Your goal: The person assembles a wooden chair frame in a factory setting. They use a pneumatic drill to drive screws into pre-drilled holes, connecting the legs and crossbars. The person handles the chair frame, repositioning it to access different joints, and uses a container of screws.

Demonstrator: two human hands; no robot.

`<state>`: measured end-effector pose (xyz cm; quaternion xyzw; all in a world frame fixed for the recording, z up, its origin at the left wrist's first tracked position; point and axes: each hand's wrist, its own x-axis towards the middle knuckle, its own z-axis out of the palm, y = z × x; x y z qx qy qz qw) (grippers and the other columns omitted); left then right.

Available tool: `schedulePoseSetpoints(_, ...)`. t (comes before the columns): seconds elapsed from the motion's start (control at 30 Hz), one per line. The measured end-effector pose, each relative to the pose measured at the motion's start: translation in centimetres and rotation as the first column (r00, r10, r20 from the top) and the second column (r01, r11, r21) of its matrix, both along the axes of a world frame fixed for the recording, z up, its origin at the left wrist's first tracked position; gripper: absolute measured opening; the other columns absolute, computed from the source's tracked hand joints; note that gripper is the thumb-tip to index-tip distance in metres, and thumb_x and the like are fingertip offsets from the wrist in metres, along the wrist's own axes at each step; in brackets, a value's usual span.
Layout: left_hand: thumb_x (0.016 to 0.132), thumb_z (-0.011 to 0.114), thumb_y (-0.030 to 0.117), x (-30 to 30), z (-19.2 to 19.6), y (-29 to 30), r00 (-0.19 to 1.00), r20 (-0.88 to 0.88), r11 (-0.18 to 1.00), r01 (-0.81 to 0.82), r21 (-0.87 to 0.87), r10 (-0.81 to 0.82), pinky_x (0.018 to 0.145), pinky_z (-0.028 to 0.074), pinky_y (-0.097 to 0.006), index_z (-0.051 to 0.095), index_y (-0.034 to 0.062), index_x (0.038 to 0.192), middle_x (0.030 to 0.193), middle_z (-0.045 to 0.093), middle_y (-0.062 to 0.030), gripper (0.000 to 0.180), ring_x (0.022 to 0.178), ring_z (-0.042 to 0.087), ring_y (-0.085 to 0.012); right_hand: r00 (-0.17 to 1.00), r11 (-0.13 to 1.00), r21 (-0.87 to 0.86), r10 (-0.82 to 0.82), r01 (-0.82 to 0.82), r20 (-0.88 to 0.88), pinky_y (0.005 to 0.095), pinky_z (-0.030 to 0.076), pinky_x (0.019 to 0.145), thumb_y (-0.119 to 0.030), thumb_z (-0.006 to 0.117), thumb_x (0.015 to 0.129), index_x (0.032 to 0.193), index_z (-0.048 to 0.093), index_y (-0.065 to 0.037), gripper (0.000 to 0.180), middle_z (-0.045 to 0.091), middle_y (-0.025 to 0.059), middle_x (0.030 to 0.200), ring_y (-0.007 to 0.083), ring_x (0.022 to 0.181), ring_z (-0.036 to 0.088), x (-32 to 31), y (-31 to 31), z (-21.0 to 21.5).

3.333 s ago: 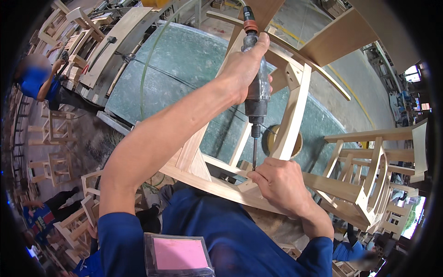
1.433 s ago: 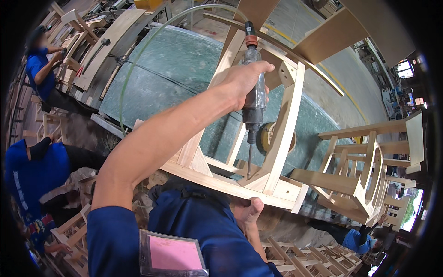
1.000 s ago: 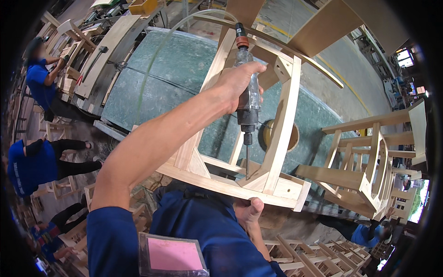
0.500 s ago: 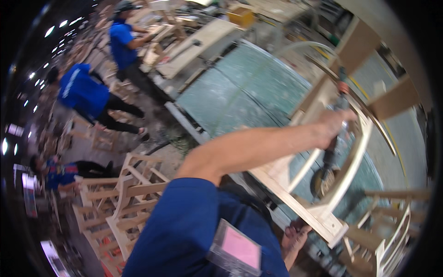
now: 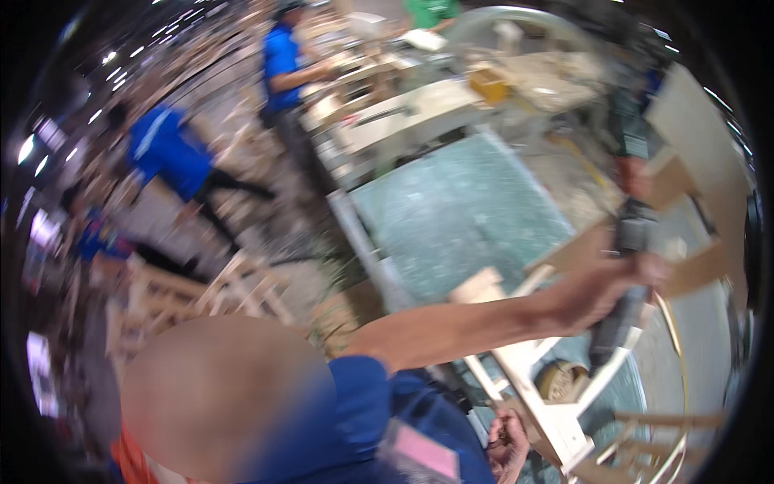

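Drill [image 5: 617,331] above wooden frame [image 5: 548,403]

Bright overhead lamps, heavy motion blur throughout, and fisheye bending toward the dark rim.

- The left hand [image 5: 601,290] is gripping a power drill [image 5: 625,274], fingers wrapped around its body, with the arm stretching in from the lower middle.
- The drill is pointing down into a pale wooden frame [image 5: 548,387] that is lying on the green-topped counter [image 5: 459,210].
- The right hand [image 5: 509,440] is showing low at the frame's near corner, fingers curled; whether it is holding anything is too blurred to tell.
- A round wooden disc [image 5: 560,381] is sitting inside the frame.
- Two people in blue shirts [image 5: 173,153] are working well apart, at the upper left.
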<state>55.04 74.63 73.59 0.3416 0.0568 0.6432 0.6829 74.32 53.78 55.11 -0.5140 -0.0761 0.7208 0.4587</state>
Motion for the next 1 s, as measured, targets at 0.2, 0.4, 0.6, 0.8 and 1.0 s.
schedulePoseSetpoints(0.2, 0.094, 0.056, 0.048, -4.7, -0.2, -2.6, 0.994, 0.103, 0.935, 0.007, 0.354, -0.046, 0.073, 0.055, -0.049, 0.056, -0.0005, 0.12, 0.105, 0.063, -0.0248, 0.055, 0.084, 0.066, -0.0354, 0.965, 0.984, 0.129, 0.151, -0.125, -0.216, 0.0342, 0.061, 0.071, -0.014, 0.066, 0.093, 0.125, 0.06, 0.004, 0.037, 0.068, 0.0247, 0.111, 0.0276, 0.084, 0.072, -1.2, 2.3, 6.7)
schedulePoseSetpoints(0.4, 0.095, 0.057, 0.055, -5.1, 1.8, -4.9, 0.982, 0.14, 0.873, -0.177, 0.454, 0.126, 0.075, 0.048, -0.043, 0.056, 0.0024, 0.121, 0.107, 0.06, -0.0163, 0.059, 0.085, 0.063, -0.0294, 0.99, 0.952, 0.295, -0.04, 0.08, -0.137, 0.0251, 0.054, 0.053, -0.021, 0.06, 0.1, 0.107, 0.059, -0.003, 0.019, 0.066, 0.0126, 0.086, 0.0155, 0.063, 0.065, -1.5, 4.3, 9.3)
schedulePoseSetpoints(0.6, 0.093, 0.052, 0.067, -5.5, 1.8, -5.3, 0.947, 0.116, 0.771, -0.311, 0.555, 0.299, 0.067, 0.053, -0.044, 0.049, 0.0074, 0.12, 0.105, 0.057, -0.0131, 0.065, 0.077, 0.065, -0.0271, 0.933, 0.878, 0.389, -0.153, 0.28, -0.326, 0.0191, 0.043, 0.043, -0.037, 0.062, 0.099, 0.099, 0.06, -0.009, 0.028, 0.06, 0.0039, 0.078, 0.0071, 0.054, 0.053, -1.8, 5.9, 8.1)
schedulePoseSetpoints(0.8, 0.091, 0.053, 0.07, -4.9, 1.3, -5.3, 0.923, 0.129, 0.752, -0.372, 0.545, 0.363, 0.063, 0.053, -0.041, 0.047, 0.0087, 0.115, 0.101, 0.056, -0.0111, 0.066, 0.073, 0.064, -0.0245, 0.928, 0.88, 0.312, -0.298, 0.358, -0.223, 0.0164, 0.046, 0.051, -0.033, 0.064, 0.098, 0.103, 0.063, -0.007, 0.027, 0.062, 0.0018, 0.085, 0.0052, 0.062, 0.054, -3.7, 8.6, 11.0)
schedulePoseSetpoints(1.0, 0.091, 0.053, 0.07, -5.0, 0.8, -5.3, 0.928, 0.091, 0.742, -0.345, 0.575, 0.361, 0.061, 0.053, -0.04, 0.047, 0.0084, 0.114, 0.098, 0.055, -0.0101, 0.066, 0.071, 0.064, -0.0239, 0.796, 0.817, 0.3, -0.285, 0.493, -0.534, 0.0183, 0.049, 0.053, -0.036, 0.067, 0.095, 0.105, 0.064, -0.006, 0.031, 0.065, 0.0024, 0.085, 0.0072, 0.066, 0.06, -4.7, 9.6, 9.8)
